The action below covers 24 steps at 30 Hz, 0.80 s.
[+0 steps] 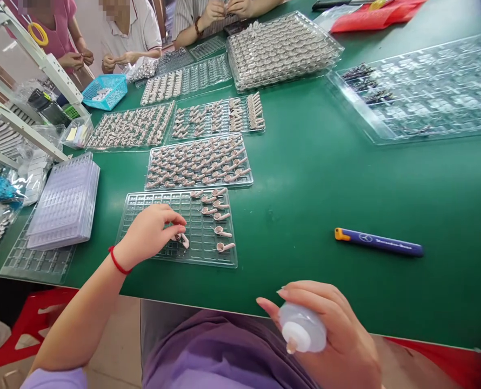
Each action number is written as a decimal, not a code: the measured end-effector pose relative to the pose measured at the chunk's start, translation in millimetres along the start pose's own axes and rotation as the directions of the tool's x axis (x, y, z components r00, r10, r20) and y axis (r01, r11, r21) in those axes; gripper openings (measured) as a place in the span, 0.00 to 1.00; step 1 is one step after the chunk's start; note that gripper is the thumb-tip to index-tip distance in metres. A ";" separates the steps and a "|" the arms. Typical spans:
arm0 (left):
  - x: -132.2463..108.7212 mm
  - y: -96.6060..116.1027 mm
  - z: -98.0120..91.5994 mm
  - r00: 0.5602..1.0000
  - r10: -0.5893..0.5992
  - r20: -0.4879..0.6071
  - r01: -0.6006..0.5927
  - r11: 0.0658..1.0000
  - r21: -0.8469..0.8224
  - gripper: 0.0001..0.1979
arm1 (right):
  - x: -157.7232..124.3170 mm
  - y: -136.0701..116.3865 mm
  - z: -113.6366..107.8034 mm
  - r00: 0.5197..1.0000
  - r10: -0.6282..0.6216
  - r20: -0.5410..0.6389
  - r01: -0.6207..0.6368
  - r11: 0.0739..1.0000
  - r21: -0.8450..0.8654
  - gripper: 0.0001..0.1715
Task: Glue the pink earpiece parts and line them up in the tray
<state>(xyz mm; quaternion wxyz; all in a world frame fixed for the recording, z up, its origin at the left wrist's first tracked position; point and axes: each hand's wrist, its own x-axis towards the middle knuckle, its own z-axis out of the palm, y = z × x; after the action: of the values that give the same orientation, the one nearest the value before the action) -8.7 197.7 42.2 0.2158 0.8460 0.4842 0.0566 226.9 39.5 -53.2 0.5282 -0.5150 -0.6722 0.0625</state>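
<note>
My left hand reaches over a clear compartment tray. Its thumb and forefinger are pinched on a small pale-pink earbud shell, partly hidden by the fingertips. Several more such shells, each with a round head and a short stem, lie in the tray's right-hand columns. Low in front of the table edge, my right hand is wrapped round a small translucent squeeze bottle. The bottle's white cap and tan tip point down toward me.
Behind are trays full of shells and a tall tray stack. Stacked white trays stand left, beside a metal frame. A blue Mercedes-Benz marked stick lies right. Co-workers' hands are busy across the table.
</note>
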 end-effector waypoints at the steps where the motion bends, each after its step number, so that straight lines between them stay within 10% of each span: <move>1: -4.4 -0.7 -0.5 1.000 -0.013 0.021 0.013 1.000 0.004 0.05 | 0.3 -0.1 0.2 1.000 0.000 0.000 0.000 1.000 -0.003 0.12; 18: -23.0 -3.7 9.4 0.993 -0.113 -0.043 0.116 0.990 0.075 0.06 | -1.2 1.8 1.2 1.000 -0.010 0.006 0.010 1.000 0.013 0.13; 24: -22.1 -23.3 1.8 0.972 -0.182 -0.149 0.155 0.972 -0.178 0.10 | 0.8 1.7 1.7 1.000 -0.003 -0.001 0.003 1.000 0.027 0.12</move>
<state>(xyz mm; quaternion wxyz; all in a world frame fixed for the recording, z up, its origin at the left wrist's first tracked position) -38.3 188.7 33.2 0.2485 0.7735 0.5641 0.1474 226.7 41.6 -54.4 0.5356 -0.5065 -0.6720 0.0706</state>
